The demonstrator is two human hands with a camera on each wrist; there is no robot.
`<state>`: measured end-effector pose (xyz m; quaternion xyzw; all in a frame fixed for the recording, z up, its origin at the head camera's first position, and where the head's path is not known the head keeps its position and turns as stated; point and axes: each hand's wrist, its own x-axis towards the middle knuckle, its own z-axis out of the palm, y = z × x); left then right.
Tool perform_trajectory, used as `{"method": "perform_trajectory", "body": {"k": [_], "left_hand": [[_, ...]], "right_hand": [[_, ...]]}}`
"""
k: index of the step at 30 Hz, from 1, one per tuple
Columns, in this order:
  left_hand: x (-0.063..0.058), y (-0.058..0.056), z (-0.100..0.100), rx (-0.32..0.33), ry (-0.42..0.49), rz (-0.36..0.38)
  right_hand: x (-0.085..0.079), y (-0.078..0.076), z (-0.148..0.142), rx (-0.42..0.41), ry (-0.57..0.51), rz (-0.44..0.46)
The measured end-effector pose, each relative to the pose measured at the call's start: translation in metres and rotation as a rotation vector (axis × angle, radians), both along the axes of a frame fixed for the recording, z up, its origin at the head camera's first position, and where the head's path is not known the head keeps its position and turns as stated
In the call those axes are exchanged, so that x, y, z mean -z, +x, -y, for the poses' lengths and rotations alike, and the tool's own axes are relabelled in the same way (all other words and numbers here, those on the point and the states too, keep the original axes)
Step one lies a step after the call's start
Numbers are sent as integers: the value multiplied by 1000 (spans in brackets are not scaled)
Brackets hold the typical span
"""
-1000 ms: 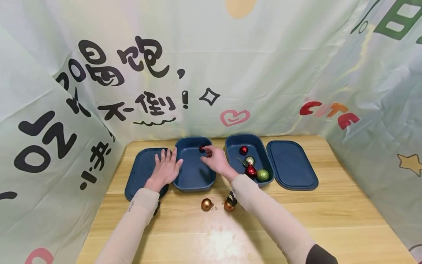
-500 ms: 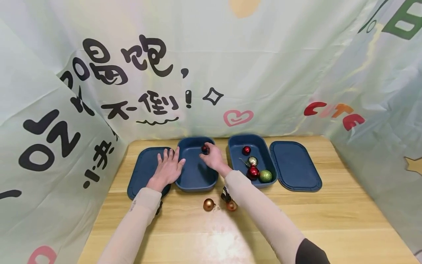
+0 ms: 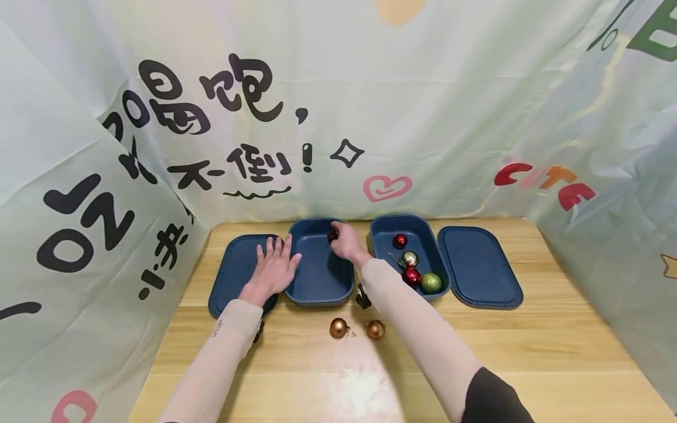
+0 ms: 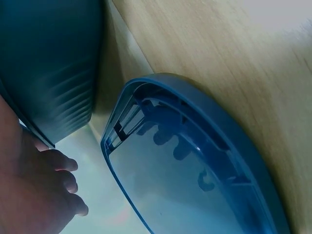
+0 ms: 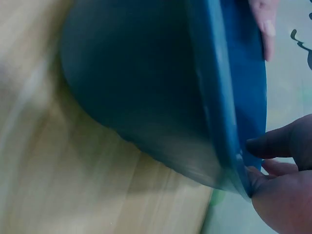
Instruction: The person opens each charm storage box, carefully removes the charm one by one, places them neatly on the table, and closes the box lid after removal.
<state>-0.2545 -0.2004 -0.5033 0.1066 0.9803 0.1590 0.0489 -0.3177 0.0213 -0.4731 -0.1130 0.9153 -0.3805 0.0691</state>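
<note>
- Reaching into the left blue box (image 3: 318, 273), the right hand (image 3: 349, 242) bends its fingers over a dark red Christmas ball (image 3: 332, 236) at the box's back right corner. I cannot tell if it pinches it.
- The left hand (image 3: 270, 272) is spread wide at that box's left rim.
- It looks part done: two red balls (image 3: 411, 277), a silvery-gold ball (image 3: 410, 259) and a glittery green ball (image 3: 431, 283) sit in the other box (image 3: 420, 244), right of the left blue box.
- Two copper balls (image 3: 339, 328) in front of the left blue box look left to do.
- The dark red ball looks small and round, mostly hidden.
</note>
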Motion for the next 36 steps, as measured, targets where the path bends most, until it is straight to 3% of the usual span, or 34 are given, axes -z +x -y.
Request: {"method": "perform_trajectory", "body": {"k": [6,14,36], "left_hand": [[1,-2,-6,8,31,13],[1,-2,-8,-7,15,5],[1,-4,-10,16,8,4]], "right_hand": [[0,-9,0,-4,101,-28],[0,-15,5,-67,205,0],[10,-15,15,-29,274,-28]]}}
